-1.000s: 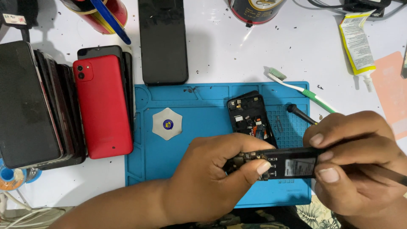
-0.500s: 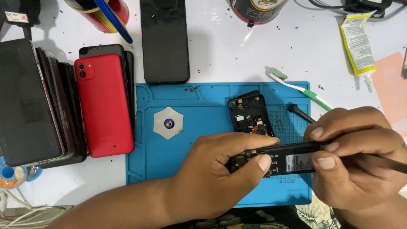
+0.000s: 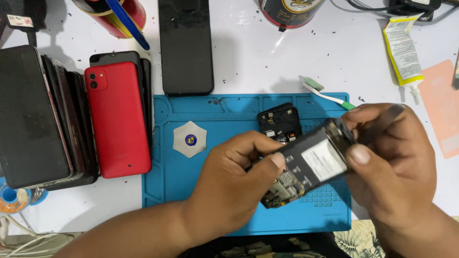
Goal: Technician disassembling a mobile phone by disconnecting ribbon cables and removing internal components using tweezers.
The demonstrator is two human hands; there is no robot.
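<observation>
An opened phone [image 3: 306, 169], its back off, with a black battery bearing a white label and a bare circuit board, is held above the blue work mat [image 3: 229, 114]. My left hand [image 3: 234, 186] grips its lower left end, thumb on the battery. My right hand [image 3: 392, 162] grips the upper right end, thumb pressed on its edge. A black phone part [image 3: 279, 122] with small components lies on the mat just behind the phone.
A red phone [image 3: 117, 119] lies on a pile of dark phones [image 3: 33, 114] at the left. A black phone [image 3: 185, 45] lies beyond the mat. A toothbrush [image 3: 325, 93], glue tube [image 3: 402, 50], two cans and a rounded white pick [image 3: 190, 139] are nearby.
The phone has turned from nearly edge-on to tilted, showing its battery face. My right hand has shifted its grip to the phone's end; the thin tool it held is out of sight.
</observation>
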